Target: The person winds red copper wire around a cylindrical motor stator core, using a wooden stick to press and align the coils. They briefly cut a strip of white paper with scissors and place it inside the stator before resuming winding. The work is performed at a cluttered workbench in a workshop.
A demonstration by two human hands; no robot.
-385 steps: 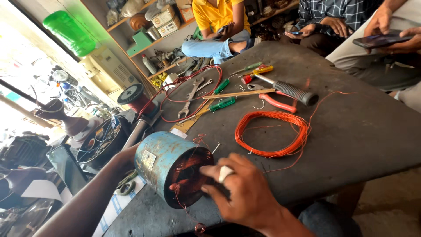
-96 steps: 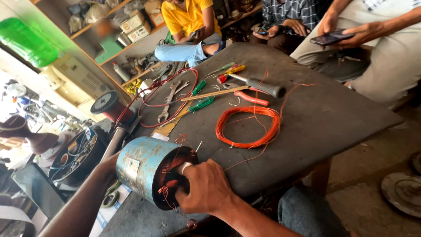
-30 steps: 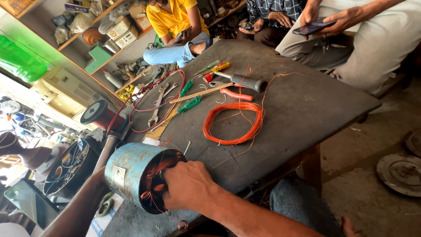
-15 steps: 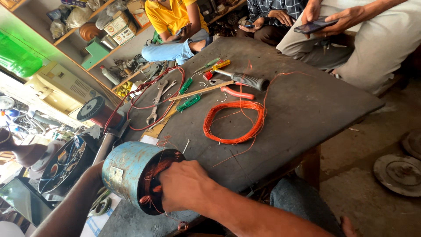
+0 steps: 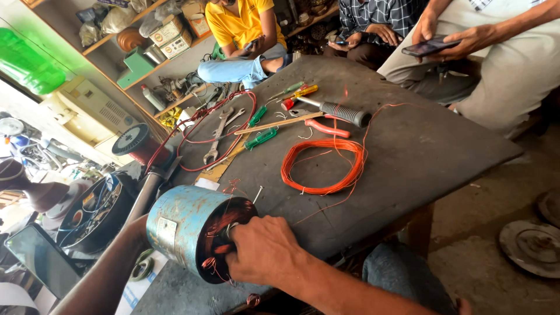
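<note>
A blue cylindrical motor housing [image 5: 178, 224] lies on its side at the near edge of the dark worktable [image 5: 420, 146], its open end full of copper windings [image 5: 224, 224]. My right hand [image 5: 262, 251] rests at that open end, fingers pressed into the copper wire. My left hand is hidden behind the housing; only the forearm [image 5: 108, 274] shows, reaching up to its far side. A coil of orange wire [image 5: 322, 165] lies on the table beyond my right hand.
Spanners [image 5: 219, 134], green-handled screwdrivers [image 5: 261, 138], a hammer [image 5: 341, 111], red pliers [image 5: 326, 128] and red cable [image 5: 201, 137] lie at the table's far side. Three seated people surround the far edge, two holding phones [image 5: 427, 48]. A wire spool [image 5: 137, 143] and shelves stand left.
The view has shifted slightly; the motor housing and my right hand stay in the same place at its open end. The tools and orange coil have not moved.
</note>
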